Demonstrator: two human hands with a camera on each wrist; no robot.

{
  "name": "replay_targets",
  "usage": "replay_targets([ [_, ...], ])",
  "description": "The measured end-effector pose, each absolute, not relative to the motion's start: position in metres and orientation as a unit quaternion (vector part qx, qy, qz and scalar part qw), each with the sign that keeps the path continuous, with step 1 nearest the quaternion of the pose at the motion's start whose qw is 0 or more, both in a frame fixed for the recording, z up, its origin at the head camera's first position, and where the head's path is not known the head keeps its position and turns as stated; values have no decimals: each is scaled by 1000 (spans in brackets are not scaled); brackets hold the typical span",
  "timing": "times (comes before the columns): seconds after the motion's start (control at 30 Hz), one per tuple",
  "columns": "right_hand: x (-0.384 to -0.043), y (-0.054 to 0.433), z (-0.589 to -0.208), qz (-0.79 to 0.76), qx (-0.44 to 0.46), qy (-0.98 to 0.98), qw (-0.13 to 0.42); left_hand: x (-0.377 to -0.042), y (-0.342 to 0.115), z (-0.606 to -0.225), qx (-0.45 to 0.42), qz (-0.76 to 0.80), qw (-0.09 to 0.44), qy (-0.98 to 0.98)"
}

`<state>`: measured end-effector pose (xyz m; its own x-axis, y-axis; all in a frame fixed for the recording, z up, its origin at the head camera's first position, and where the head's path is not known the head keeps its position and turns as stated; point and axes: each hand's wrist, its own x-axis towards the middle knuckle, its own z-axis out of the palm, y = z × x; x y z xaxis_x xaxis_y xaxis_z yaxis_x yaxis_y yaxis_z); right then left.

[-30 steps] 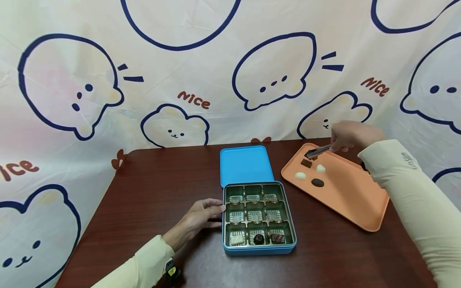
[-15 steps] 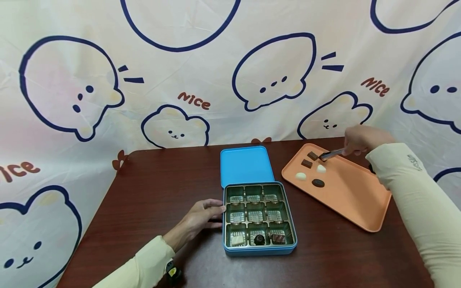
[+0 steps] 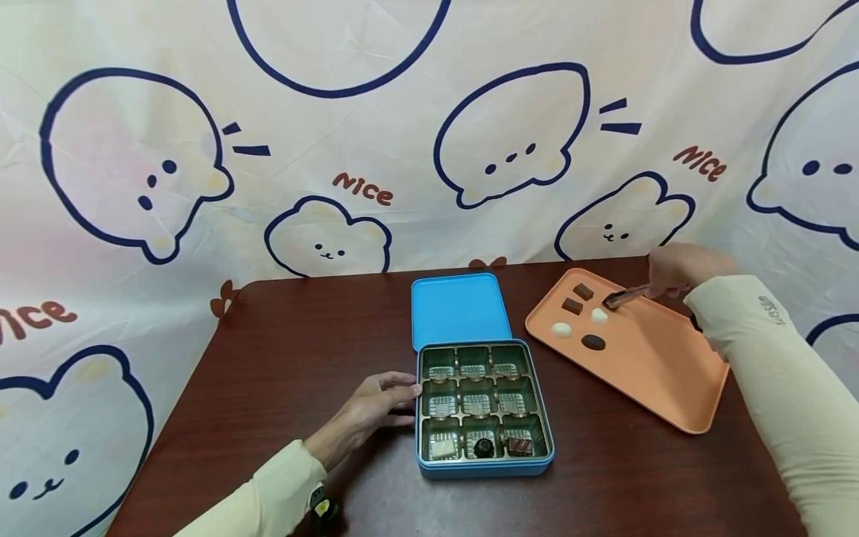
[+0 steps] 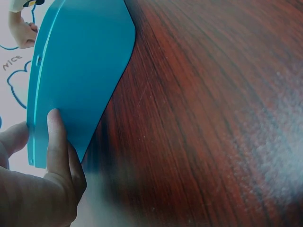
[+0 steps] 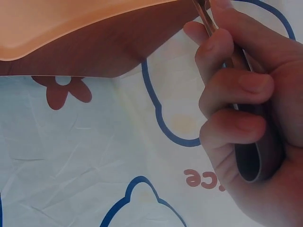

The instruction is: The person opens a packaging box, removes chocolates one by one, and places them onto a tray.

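My left hand (image 3: 382,403) rests against the left side of a blue tin (image 3: 485,471), thumb at the rim. In the left wrist view its fingers (image 4: 57,142) lie straight on the tin's wall. The tin's front row of compartments holds a white square chocolate (image 3: 442,449), a dark round one (image 3: 483,447) and a brown square one (image 3: 520,446). My right hand (image 3: 684,267) grips metal tongs (image 3: 627,295) over an orange tray (image 3: 664,365). The tips are beside a white chocolate (image 3: 599,315); whether they pinch anything cannot be told.
On the tray lie two brown squares (image 3: 573,306), a white oval (image 3: 561,329) and a dark oval (image 3: 593,342). The tin's blue lid (image 3: 459,307) lies open behind it on the dark wooden table (image 3: 322,335). A printed cloth (image 3: 416,134) hangs behind.
My right hand and the tongs have moved right and toward me, away from the far brown square to beside the white chocolate. My left hand stays on the tin.
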<state>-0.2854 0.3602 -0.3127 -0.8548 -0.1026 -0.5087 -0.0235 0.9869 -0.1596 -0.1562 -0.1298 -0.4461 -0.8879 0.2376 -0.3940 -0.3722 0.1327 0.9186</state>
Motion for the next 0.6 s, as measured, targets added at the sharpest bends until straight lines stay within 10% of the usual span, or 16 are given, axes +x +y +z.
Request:
replay_targets([
  [0.6, -285, 362, -309, -42, -34, 970, 236, -156, -130, -447, -46, 657, 233, 715],
])
